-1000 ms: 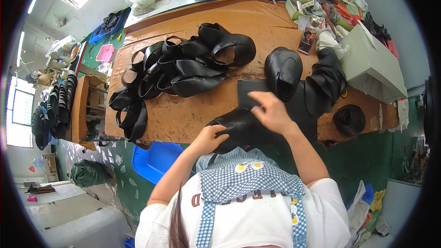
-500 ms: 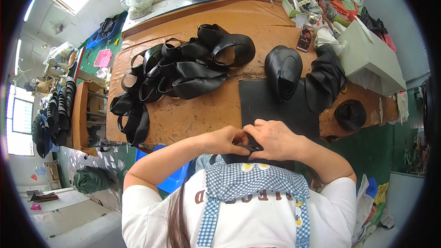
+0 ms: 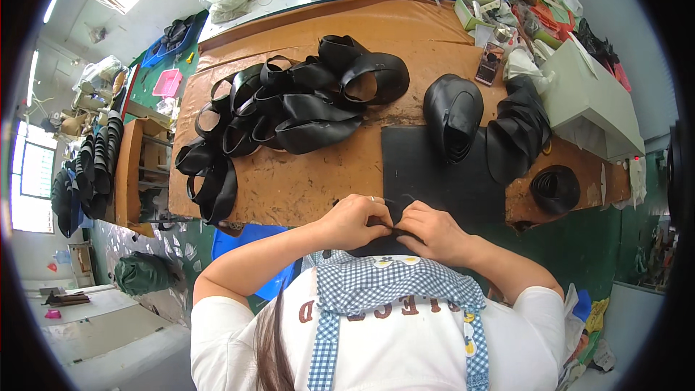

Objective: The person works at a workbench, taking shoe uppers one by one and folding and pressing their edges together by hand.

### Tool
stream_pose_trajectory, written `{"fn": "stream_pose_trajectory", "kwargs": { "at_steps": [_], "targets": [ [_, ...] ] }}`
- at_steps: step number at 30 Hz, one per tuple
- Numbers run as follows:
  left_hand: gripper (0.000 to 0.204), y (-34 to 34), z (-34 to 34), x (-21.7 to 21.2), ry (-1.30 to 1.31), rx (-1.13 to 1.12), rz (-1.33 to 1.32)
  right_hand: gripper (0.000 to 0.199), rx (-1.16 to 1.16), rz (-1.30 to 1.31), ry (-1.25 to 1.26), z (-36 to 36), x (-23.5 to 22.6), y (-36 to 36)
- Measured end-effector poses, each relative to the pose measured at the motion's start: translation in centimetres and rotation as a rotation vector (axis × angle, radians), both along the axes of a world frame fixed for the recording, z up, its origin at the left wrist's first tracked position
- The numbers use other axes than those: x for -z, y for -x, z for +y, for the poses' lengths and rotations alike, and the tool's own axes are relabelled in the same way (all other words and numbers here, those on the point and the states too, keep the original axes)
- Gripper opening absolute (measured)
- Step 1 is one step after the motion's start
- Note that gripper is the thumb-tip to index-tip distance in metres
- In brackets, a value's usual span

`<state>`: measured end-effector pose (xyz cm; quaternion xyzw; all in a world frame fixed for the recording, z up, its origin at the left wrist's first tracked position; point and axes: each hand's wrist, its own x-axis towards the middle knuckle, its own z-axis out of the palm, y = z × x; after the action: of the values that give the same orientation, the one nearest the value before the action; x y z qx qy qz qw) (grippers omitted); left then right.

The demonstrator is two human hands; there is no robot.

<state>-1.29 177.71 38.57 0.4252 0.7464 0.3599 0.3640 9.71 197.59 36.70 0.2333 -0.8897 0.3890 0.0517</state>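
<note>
Close to my body, at the near edge of the workbench, my left hand and my right hand meet with fingertips pinched together. Between them is a black shoe upper piece, mostly hidden by the fingers and the apron. A thin dark strand seems to stick up by the fingertips; its exact form cannot be made out. Just beyond my hands lies a flat black mat. A nested stack of black shoe uppers rests on the mat's far part.
A loose heap of black shoe uppers covers the bench's left. On the right are a fanned stack of black pieces, a rolled black stack, a phone and a pale box. A blue bin stands below the bench edge.
My right hand has drawn back from over the left and its fingers are curled in more. Both hands now meet tip to tip. The view has shifted slightly.
</note>
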Motion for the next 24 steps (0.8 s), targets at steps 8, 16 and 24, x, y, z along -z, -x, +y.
{"fn": "stream_pose_trajectory", "kwargs": {
  "at_steps": [8, 16, 24],
  "targets": [
    [0.011, -0.4, 0.3, -3.0, -0.239, -0.233, -0.061, 0.017, -0.072, -0.494, 0.415, 2.1, -0.2, 2.1],
    [0.012, -0.7, -0.8, 0.8, 0.000, -0.270, -0.294, 0.009, -0.070, 0.006, 0.059, 0.1, 0.6, 1.0],
    [0.012, -1.7, -1.1, 0.5, -0.175, -0.216, -0.139, 0.007, 0.130, -0.210, 0.277, 0.1, 0.5, -0.5]
  ]
}}
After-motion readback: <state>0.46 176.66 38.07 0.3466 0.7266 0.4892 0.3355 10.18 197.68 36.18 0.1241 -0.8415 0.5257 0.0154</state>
